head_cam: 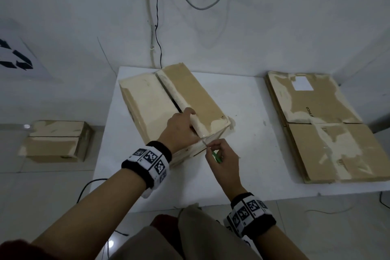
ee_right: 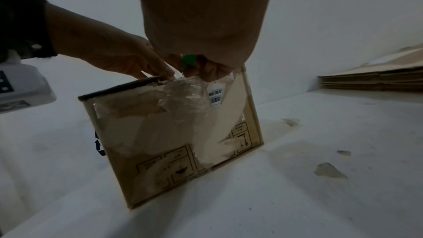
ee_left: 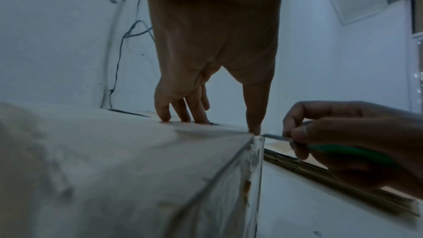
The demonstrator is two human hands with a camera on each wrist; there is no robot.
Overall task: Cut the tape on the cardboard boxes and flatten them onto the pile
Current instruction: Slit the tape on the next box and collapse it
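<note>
A taped cardboard box (head_cam: pixel 147 99) stands on the white table (head_cam: pixel 253 154), with a dark slit running along its top seam. My left hand (head_cam: pixel 181 126) rests on the near end of the top; in the left wrist view its fingertips (ee_left: pixel 183 118) press on the seam and the thumb bears on the front edge. My right hand (head_cam: pixel 223 160) pinches a green-handled cutter (head_cam: pixel 217 156), its blade tip at the clear tape (ee_right: pixel 183 93) on the box's near top edge. The pile of flattened boxes (head_cam: pixel 327 122) lies at the table's right.
Another taped box (head_cam: pixel 57 141) sits on the floor to the left. Cables (head_cam: pixel 157 27) hang down the wall behind the table. Small scraps of tape (ee_right: pixel 329 170) lie on the table near the box. My knees are below the table's near edge.
</note>
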